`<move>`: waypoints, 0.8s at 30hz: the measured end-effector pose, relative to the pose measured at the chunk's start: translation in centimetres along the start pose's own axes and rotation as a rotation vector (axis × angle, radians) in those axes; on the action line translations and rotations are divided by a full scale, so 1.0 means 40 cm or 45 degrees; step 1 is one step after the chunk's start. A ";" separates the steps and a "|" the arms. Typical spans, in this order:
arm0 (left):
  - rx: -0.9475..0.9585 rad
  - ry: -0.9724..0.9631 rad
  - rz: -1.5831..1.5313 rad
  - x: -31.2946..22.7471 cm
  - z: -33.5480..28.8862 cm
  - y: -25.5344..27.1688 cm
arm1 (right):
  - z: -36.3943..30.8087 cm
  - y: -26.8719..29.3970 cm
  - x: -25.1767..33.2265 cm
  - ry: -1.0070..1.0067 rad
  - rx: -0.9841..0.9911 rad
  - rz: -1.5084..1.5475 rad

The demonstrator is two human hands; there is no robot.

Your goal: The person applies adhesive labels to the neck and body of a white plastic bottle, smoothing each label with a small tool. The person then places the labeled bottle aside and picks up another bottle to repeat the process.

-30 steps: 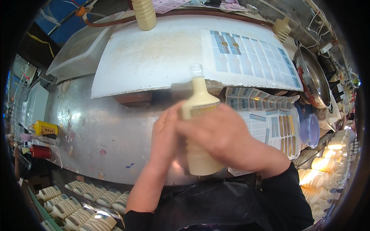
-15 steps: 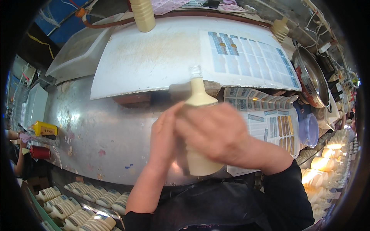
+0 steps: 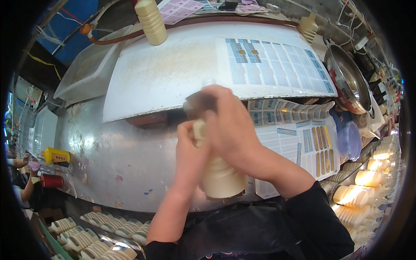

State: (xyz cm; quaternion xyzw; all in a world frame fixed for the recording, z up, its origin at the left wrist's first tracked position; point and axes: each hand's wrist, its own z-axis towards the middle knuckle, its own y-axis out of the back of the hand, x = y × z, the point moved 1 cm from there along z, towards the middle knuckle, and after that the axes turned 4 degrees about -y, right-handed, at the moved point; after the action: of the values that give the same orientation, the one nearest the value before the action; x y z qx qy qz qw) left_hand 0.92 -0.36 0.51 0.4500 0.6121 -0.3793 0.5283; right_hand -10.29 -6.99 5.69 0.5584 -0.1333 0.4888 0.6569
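Note:
A cream-coloured bottle (image 3: 225,180) stands in front of me near the table's front edge, its base toward my apron. On its left side my left hand (image 3: 190,141) is closed round the upper body. My right hand (image 3: 236,125) lies over the shoulder and neck from the right, its fingers curled and smeared by motion. Only a bit of the clear mouth (image 3: 210,82) shows above that hand. A dark blurred patch by the right fingertips cannot be made out. Most of the bottle's front is covered by both hands.
A white board (image 3: 173,65) carries a label sheet (image 3: 277,65). More label sheets (image 3: 284,147) lie at right, beside a purple tub (image 3: 349,141) and a steel pan (image 3: 353,80). A second cream bottle (image 3: 151,26) stands behind. Several finished bottles (image 3: 82,240) fill a crate lower left. A co-worker's hands (image 3: 30,169) show far left.
My right hand has moved up from the bottle's body to its shoulder and neck, now covering them. The left hand stays on the bottle's left side. The view has shifted slightly.

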 end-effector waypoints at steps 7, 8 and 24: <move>0.048 -0.017 -0.101 0.012 0.014 -0.013 | -0.053 0.022 -0.175 -0.175 -0.263 0.278; 0.050 -0.029 -0.131 0.023 0.016 -0.012 | -0.058 0.017 -0.192 -0.233 -0.270 0.349; 0.072 0.103 -0.507 0.054 0.016 -0.010 | -0.025 0.058 -0.172 -0.336 -0.296 0.495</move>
State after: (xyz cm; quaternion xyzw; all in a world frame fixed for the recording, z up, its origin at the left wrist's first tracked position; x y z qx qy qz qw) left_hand 0.63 -0.76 -1.72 0.3494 0.6988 -0.4749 0.4051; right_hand -15.86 -9.78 1.79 0.5020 -0.3780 0.5101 0.5873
